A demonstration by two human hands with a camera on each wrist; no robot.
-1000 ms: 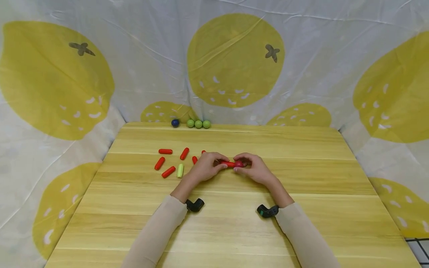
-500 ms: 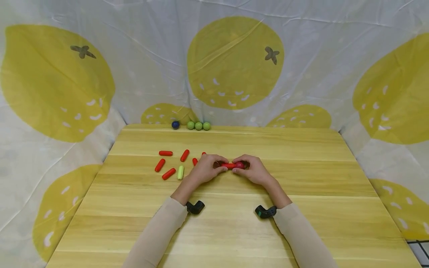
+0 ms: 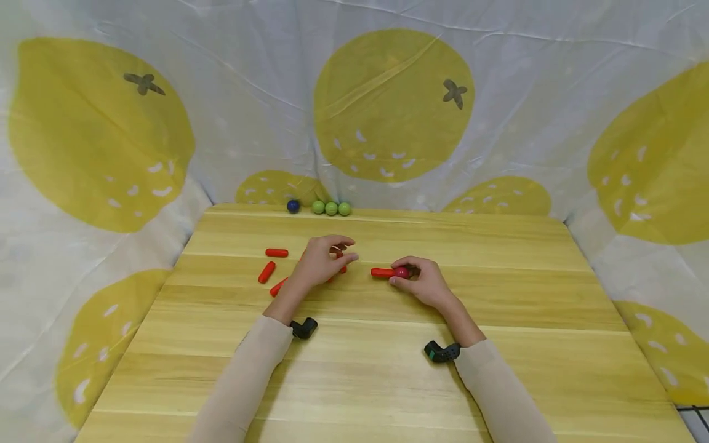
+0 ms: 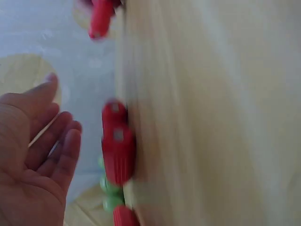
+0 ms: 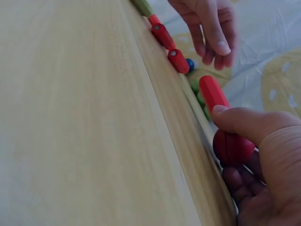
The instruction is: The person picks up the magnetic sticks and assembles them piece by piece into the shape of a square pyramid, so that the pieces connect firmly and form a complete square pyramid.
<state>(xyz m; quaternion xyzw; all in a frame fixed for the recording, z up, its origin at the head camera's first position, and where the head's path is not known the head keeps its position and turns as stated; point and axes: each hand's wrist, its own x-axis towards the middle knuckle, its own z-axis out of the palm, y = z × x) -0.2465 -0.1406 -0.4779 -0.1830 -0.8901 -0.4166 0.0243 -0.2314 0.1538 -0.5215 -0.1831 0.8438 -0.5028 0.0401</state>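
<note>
Red stick (image 3: pixel 381 272) and ball (image 3: pixel 401 272), right of centre, are pinched by the right hand (image 3: pixel 426 282) alone; the left hand (image 3: pixel 322 261), loose-fingered, empty, has withdrawn leftward.

Head view: bright, even, soft light, prob. from overhead; table (image 3: pixel 365 381) palest twd near edge, w/ slight sheen btwn the sleeves (image 3: pixel 244 381), whose faint shadows run along their inner sides. Cloth (image 3: pixel 249 117) past far edge greyish, a bit soft. L wrist view dimmer, washed out: motion blur on red sticks (image 4: pixel 118 160) & tabletop grain, pale glare streak there too; green balls (image 4: pixel 112 192) fuzzy. R wrist view also dim-ish, flat; R hand (image 5: pixel 280 157) & red ball (image 5: pixel 233 147) fairly crisp, L hand (image 5: pixel 209 23) softer.
</note>
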